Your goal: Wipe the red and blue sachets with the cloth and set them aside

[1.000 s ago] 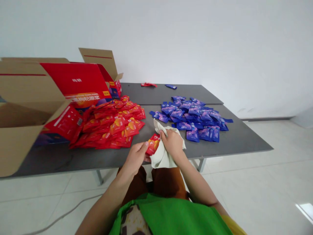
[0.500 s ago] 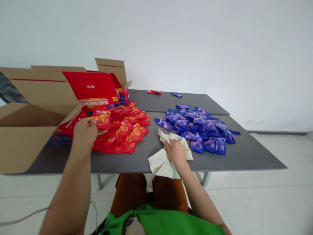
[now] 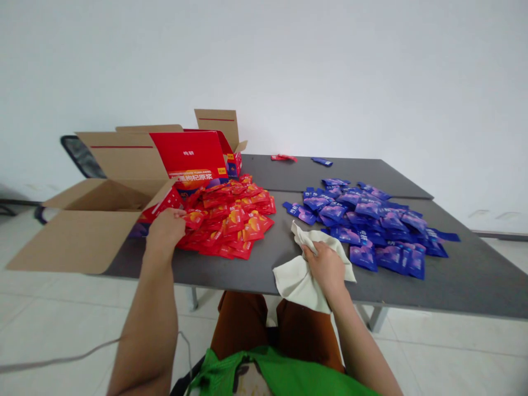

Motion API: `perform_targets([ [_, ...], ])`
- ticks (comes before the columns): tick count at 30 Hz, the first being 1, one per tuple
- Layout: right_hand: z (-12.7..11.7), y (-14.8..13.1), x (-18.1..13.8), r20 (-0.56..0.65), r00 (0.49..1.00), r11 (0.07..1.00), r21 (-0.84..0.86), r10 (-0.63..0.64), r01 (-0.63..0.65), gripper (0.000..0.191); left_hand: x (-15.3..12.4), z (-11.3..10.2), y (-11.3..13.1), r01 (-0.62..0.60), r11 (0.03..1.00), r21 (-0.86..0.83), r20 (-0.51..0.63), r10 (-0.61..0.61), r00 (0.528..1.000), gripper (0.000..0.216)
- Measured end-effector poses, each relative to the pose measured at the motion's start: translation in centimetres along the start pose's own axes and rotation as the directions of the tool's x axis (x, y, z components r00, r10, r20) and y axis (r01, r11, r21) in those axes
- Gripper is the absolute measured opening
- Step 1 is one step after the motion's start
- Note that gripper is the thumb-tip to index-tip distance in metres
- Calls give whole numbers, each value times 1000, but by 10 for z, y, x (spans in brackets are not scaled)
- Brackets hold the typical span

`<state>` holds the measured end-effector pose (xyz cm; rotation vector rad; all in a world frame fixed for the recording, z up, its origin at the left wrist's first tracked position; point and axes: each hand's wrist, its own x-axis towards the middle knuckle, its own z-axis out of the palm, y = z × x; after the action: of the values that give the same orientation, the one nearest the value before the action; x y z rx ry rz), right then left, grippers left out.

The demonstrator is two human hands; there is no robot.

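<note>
My left hand is at the left edge of a heap of red pouches, its fingers pinched at the edge of one red pouch with an orange print. That pouch lies low against the others. On the table's near side, my right hand grips a crumpled cream cloth, pressing it to the tabletop. The cloth's front corner hangs over the edge. Just right of it spreads a heap of blue pouches.
An open cardboard box stands at left, flaps spread, beside a red printed carton. Another open carton flap rises behind. Farther back on the grey table lie a few red pouches and a blue pouch.
My left hand has lowered the red pouch from above onto the left side of the red heap. My right hand stays on the cloth. The whole view has shifted to the left.
</note>
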<state>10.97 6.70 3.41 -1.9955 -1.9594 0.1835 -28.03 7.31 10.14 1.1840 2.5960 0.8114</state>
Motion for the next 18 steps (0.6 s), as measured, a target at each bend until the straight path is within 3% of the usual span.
perform_targets([
  [3,0,1,-1,-17,1000,1000,12,-10,11,27,4,8,-4,-15,990,-142,30,20,999,35],
  [6,0,2,-1,-10,1000,1000,27,-8,8,26,-7,17,5,-87,991,-100,-164,70,984,31],
  [9,-1,2,-1,-6,1000,999,45,-3,3,27,-25,30,20,-110,993,-36,-383,88,920,32],
  [11,0,2,-1,-15,1000,998,54,-10,11,26,-37,40,27,-90,996,-7,-463,77,883,37],
  [15,0,3,-2,-32,999,998,51,-27,29,25,-53,59,36,-49,992,119,-532,105,840,42],
  [18,1,4,-3,-43,998,998,44,-37,39,26,-55,66,37,-15,980,199,-531,121,839,38],
])
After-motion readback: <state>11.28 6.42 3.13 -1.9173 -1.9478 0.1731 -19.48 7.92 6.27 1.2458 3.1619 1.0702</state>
